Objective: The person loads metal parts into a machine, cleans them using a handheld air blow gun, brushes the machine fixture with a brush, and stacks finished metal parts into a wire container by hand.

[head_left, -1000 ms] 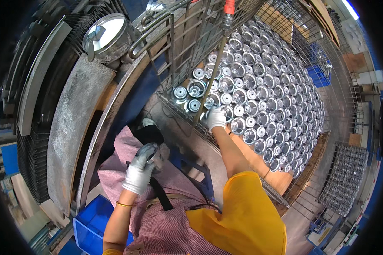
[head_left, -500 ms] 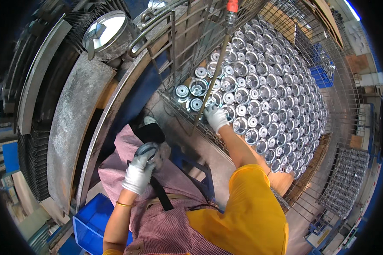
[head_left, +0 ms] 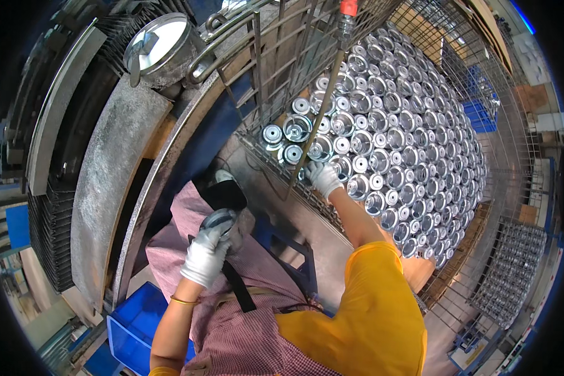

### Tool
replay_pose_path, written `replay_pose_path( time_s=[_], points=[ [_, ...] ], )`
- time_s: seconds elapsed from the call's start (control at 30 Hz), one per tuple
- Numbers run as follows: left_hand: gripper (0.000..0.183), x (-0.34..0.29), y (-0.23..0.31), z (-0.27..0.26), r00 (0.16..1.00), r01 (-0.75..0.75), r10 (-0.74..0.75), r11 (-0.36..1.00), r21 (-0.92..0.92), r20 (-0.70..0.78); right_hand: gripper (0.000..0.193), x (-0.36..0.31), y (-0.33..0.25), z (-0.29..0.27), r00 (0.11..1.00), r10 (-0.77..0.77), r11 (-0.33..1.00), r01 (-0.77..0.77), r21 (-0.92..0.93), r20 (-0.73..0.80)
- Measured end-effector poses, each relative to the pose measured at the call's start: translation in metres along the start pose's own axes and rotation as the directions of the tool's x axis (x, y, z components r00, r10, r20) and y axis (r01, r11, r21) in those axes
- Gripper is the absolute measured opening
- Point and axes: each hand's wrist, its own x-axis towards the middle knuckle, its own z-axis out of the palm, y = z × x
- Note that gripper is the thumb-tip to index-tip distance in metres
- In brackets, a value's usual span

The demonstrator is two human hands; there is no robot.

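My left hand (head_left: 205,255), in a white glove, grips a shiny round metal cup (head_left: 219,220) in front of my lap. My right hand (head_left: 324,178), also gloved, reaches to the near edge of a large stack of similar metal cups (head_left: 382,144). Its fingers curl down over a round metal part (head_left: 304,175) at that edge, which they mostly hide. Several loose cups (head_left: 296,128) sit at the stack's left corner, left of this hand.
A wire cage (head_left: 294,44) surrounds the stack. A thin hose (head_left: 319,116) with a red-topped fitting hangs before it. At left are a grey metal bench (head_left: 116,182) and a round container (head_left: 163,53) of white material. A blue bin (head_left: 135,326) stands lower left.
The view has shifted slightly, so the stack appears a little further right and lower. My right hand stays at the stack's near edge; my left hand still holds the cup.
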Motion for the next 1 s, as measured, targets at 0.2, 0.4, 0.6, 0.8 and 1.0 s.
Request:
replay_pose_path(
  time_s=[0.2, 0.4, 0.6, 0.8, 1.0],
  points=[
    [0.045, 0.006, 0.011, 0.001, 0.999, -0.034, 0.034, 0.999, 0.015, 0.0, 0.039, -0.002, 0.0, 0.0, 0.998, 0.063, 0.991, -0.061, 0.119, -0.009],
    [0.043, 0.02, 0.021, 0.013, 0.997, -0.078, 0.08, 0.994, -0.081, 0.021, 0.055, -0.036, 0.005, -0.073, 0.898, 0.435, 0.706, -0.292, 0.645, -0.069],
    [0.028, 0.036, 0.055, 0.065, 0.967, 0.247, -0.18, 0.475, -0.844, 0.182, 0.079, -0.095, -0.057, -0.189, 0.979, 0.179, -0.278, -0.046, 0.959, 0.099],
    [0.06, 0.052, 0.096, 0.079, 0.983, -0.145, 0.181, 0.847, -0.511, 0.02, 0.073, -0.118, -0.05, -0.187, 0.775, 0.485, -0.652, 0.012, 0.758, 0.405],
    [0.048, 0.034, 0.048, 0.03, 0.996, 0.065, -0.039, 0.929, -0.365, 0.078, 0.049, -0.115, 0.019, -0.081, 0.56, 0.555, -0.251, -0.592, 0.766, 0.615]
  ],
)
